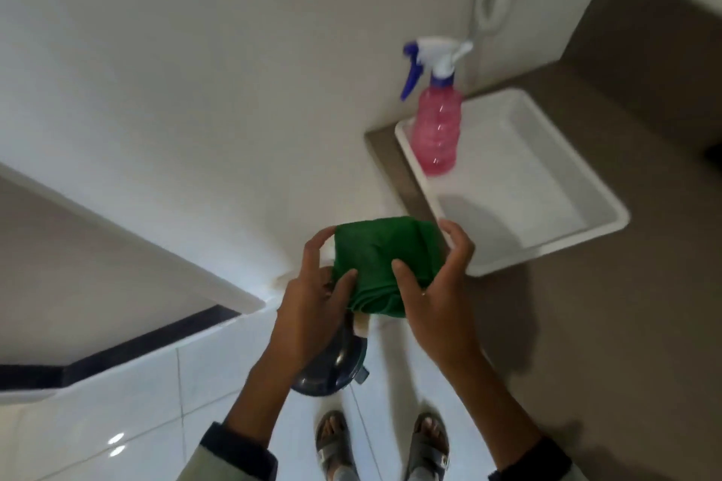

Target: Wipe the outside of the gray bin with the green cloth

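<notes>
A folded green cloth point(381, 264) is held in front of me at mid-height, between both hands. My left hand point(312, 297) grips its left edge, thumb on top. My right hand point(437, 285) grips its right side, thumb pressed on the front. Below the hands, on the white tiled floor, stands the gray bin point(332, 367); only part of its dark rounded lid and a small handle show, the rest is hidden behind my left forearm.
A pink spray bottle point(435, 129) with a white and blue trigger stands in a white tray point(578, 230) on a brown counter point(625, 324) to the right. A white wall is ahead, a white ledge point(156, 258) to the left. My sandalled feet point(383, 445) are below.
</notes>
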